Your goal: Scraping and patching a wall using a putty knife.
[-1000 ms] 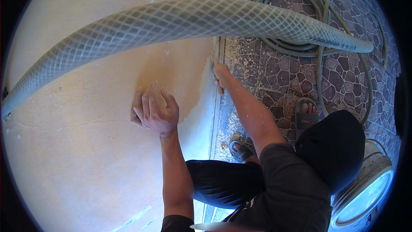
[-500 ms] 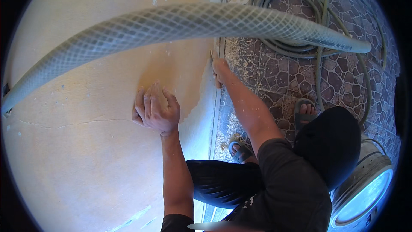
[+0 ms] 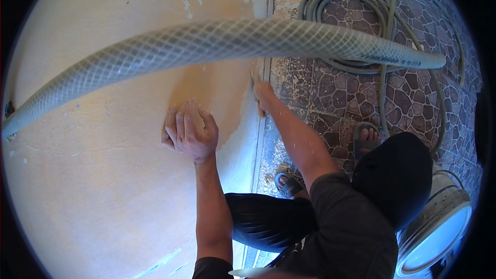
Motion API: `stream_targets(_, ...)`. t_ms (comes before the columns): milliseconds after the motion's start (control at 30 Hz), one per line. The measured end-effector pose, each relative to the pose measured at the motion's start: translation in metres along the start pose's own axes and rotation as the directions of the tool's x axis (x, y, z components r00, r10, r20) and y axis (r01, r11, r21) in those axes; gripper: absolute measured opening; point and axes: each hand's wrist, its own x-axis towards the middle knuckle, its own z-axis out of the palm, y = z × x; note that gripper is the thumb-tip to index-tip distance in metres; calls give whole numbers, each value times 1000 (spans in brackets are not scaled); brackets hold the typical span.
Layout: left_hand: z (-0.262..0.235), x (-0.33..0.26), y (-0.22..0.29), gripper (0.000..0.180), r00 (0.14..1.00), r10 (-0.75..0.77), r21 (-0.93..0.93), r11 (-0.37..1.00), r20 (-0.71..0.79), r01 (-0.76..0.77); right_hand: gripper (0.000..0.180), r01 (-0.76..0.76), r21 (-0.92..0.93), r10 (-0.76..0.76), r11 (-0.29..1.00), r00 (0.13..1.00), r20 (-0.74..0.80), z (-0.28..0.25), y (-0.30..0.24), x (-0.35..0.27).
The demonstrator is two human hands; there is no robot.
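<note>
Wall still under our flat, open left hand; our right hand has barely shifted along its edge, grip unclear, below the hose.

The left hand lies flat, fingers together — the right hand reaches farther ahead, arm straight.

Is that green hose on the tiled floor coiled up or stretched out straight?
Coiled. The green hose lies in several stacked loops on the patterned tile floor beside the wall, with one strand trailing down toward the white bucket.
</note>
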Motion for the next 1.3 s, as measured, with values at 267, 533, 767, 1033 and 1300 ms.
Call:
stream_targets(267,-5,1,-2,18,1000,-10,14,1000,20,10,80,-6,1,6,1000,1000,15,3,3,5)
stream_targets(533,4,-1,3,18,999,-43,49,998,-17,44,77,-94,-170,97,981,995,13,-9,0,-30)
stream_targets(767,-9,9,6,22,991,-93,-67,993,94,99,72,13,-63,-8,998,997,72,-17,25,11)
stream_targets(1033,-48,10,-14,24,992,-51,-141,988,115,67,50,27,204,-71,979,975,212,-14,27,41)
stream_targets(1300,-23,-12,-15,25,977,55,51,996,205,-67,55,310,-392,-364,866,929,-71,-5,61,35)
